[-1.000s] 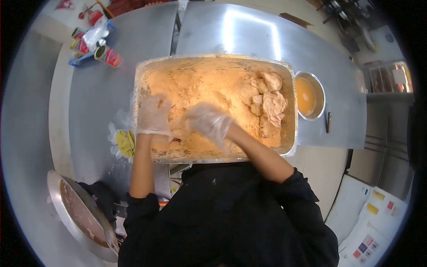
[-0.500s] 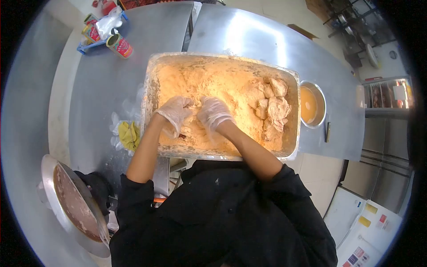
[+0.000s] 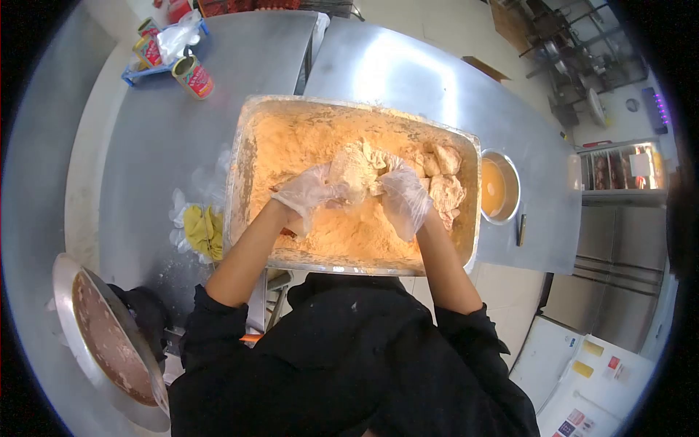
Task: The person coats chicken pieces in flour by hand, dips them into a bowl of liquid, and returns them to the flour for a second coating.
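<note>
A flour-coated piece of chicken is held up between my two hands over the large metal tray. My left hand, in a clear plastic glove, grips its left side. On its right side, my right hand, gloved the same way, has its fingers closed on the edge. Orange-tinted flour fills the tray beneath. Several other coated chicken pieces are heaped at the tray's right end, close by my right hand. Under my left wrist, a small dark reddish bit shows in the flour.
A steel bowl of orange liquid stands right of the tray. To the left lies a yellow cloth with crumpled plastic. Cans and a blue basket are at the back left. A wide pan of brownish mixture sits low at the left.
Both hands were down in the flour; now they have lifted a coated chicken piece above it. My right hand has shifted to the right, and the view has moved slightly.
</note>
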Demonstrator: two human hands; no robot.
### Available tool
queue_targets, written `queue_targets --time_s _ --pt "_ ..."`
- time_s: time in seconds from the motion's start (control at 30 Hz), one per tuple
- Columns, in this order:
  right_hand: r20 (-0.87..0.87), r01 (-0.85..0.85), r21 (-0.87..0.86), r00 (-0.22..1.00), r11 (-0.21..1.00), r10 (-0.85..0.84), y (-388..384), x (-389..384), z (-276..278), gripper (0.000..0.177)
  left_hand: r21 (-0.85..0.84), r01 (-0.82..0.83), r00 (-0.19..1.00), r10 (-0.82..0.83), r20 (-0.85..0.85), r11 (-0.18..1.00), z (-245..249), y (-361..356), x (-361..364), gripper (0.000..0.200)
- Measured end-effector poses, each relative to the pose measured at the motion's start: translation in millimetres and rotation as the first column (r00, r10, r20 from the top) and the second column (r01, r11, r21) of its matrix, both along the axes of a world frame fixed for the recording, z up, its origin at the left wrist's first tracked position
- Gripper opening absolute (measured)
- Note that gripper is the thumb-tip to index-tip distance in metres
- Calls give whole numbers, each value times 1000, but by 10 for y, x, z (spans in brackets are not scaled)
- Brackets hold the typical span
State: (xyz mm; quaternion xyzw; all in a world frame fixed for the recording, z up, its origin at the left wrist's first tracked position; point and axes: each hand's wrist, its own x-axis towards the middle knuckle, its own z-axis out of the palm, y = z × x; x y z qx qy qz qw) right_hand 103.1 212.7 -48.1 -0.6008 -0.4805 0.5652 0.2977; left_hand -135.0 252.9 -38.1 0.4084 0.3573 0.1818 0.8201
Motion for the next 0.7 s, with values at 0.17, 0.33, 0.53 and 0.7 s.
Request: queue_targets --time_s 0.17,0.33,0.53,0.7 --pt "-203 127 -280 961 952 -188 -92 -322 624 18 254 -4 991 38 -130 967 -177 3 84 56" --pt "222 -31 -13 975 999 33 -141 -236 -109 29 664 98 877 252 -410 741 -159 -170 236 56" --pt "597 -459 387 785 800 162 -120 -301 -438 19 827 74 890 337 -307 557 -244 -135 199 48" --pt "746 -476 417 666 774 8 -141 -558 -293 7 948 301 821 478 -311 101 -230 -162 126 39"
